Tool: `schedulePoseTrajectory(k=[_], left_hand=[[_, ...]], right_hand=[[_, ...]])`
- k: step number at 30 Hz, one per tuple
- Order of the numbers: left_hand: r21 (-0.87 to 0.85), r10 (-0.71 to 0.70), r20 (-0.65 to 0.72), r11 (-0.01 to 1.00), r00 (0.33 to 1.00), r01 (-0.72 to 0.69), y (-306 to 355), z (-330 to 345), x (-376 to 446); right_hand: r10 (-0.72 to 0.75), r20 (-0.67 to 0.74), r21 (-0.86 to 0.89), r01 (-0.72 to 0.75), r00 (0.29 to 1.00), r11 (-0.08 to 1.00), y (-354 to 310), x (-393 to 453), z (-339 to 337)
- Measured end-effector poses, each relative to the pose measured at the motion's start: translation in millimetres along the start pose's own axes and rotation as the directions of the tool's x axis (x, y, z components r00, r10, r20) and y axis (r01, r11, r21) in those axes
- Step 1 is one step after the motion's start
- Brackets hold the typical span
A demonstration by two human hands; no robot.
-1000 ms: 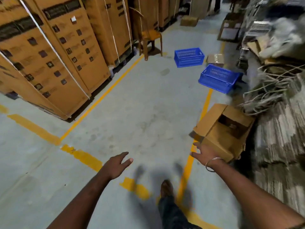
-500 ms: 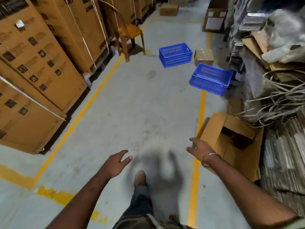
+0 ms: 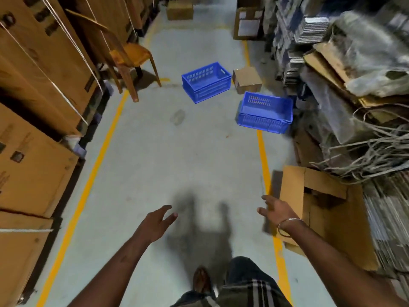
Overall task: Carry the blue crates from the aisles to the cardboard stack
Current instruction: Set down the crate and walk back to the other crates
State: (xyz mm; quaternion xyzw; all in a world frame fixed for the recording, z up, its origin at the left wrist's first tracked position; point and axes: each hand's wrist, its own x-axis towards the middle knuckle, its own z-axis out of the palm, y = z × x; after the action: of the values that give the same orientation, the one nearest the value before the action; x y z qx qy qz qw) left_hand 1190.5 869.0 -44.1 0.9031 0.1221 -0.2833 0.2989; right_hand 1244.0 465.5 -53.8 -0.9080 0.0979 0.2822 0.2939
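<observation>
1. Two blue crates sit on the grey floor up the aisle. The farther blue crate (image 3: pixel 207 82) stands level at about 12 o'clock from the person; the nearer blue crate (image 3: pixel 265 111) lies tilted at about 1 o'clock, its open top tipped toward the camera, over the right-hand yellow line (image 3: pixel 262 149).
2. A small closed carton (image 3: pixel 246 80) rests between the two, just beside the farther crate's right end.
3. An orange chair (image 3: pixel 130 56) stands at 11 o'clock, near the farther crate and well apart from the nearer one.
4. The floor between the person and the crates is bare concrete.
5. Tall strapped cardboard boxes (image 3: pixel 42 69) wall the left side from 9 to 11 o'clock. Their dark printed marks are too blurred to read.
6. At 2 to 4 o'clock lie flattened cardboard, loose strapping (image 3: pixel 376 151) and an open box (image 3: pixel 318 218) on its side.
7. The left hand (image 3: pixel 158 222) reaches forward, fingers spread, holding nothing.
8. The right hand (image 3: pixel 276 210), a bangle (image 3: pixel 287 227) on its wrist, is likewise spread and empty, just in front of the open box.
</observation>
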Motion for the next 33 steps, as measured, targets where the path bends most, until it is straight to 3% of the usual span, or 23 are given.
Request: schedulePoseTrajectory(k=[5,19,24,28,33], left_hand=[[0.033,0.070,0.058,0.997,0.996,-0.072,43,-44,101],[0.123,0.085,0.147,0.987,0.986,-0.103,191,-165,381],[0.153,0.071,0.253,0.982,0.965,-0.112,236,-178,508],[0.167,0.092,0.356,0.973,0.930,-0.160,290,-180,612],[0.196,0.108,0.432,0.958,0.895,-0.210,370,-192,700]], right_hand=[[0.097,-0.010,0.049,-0.097,0.995,0.994,-19,79,-29],[0.315,-0.043,0.266,-0.293,0.948,0.918,-54,311,-161],[0.425,-0.022,0.290,-0.401,0.905,0.869,-60,396,-192],[0.527,0.014,0.203,-0.518,0.850,0.831,-69,457,-223],[0.554,-0.029,0.235,-0.533,0.832,0.812,-74,532,-285]])
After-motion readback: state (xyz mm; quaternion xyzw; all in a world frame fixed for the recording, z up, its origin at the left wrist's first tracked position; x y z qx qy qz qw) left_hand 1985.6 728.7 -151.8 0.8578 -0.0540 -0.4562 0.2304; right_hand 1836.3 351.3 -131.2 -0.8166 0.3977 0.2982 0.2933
